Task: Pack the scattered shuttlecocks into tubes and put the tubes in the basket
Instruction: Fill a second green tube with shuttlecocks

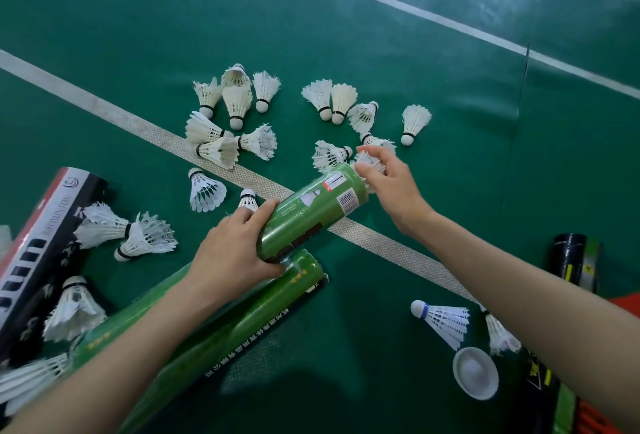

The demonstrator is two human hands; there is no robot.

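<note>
**Head view (the only view).** We hold the green tube [311,212] tilted above the court floor [104,18], with its open mouth pointing away and to the right. The left hand [235,250] wraps the tube's lower part, fingers and thumb curled round the wall. The right hand [391,187] is at the mouth. Its thumb and fingers pinch a shuttlecock [372,163], whose feathers show just beside the rim.

**Step in hand, as we judge it:** feeding this shuttlecock into the tube.
- Lead with the cork and keep its axis in line with the tube.
- Hold the tube steady with the left hand.
- Press lightly so the feathers are not crushed.
- Let go only once the skirt is past the rim.

**Where the task's things lie:**
- Loose shuttlecocks [235,101] lie scattered beyond the tube, on both sides of the court line [156,132], with more at the left.
- One blue-banded shuttlecock [443,321] lies near the right forearm.
- A second green tube [214,326] lies on the floor under the left forearm.
- A white cap [476,373] lies close to the blue-banded one.

**Hidden or unclear:**
- Our fingers cover the held shuttlecock's cork, so we cannot tell which way it points.
- The tube's inside is not visible, so we cannot tell how full it is.
- The printed tube [38,250] at the left is cut off by the frame.
- The black tube [571,260] at the right is partly behind the forearm.
- An orange-red shape [623,305] at the right edge may be the basket, but we cannot say.
</note>
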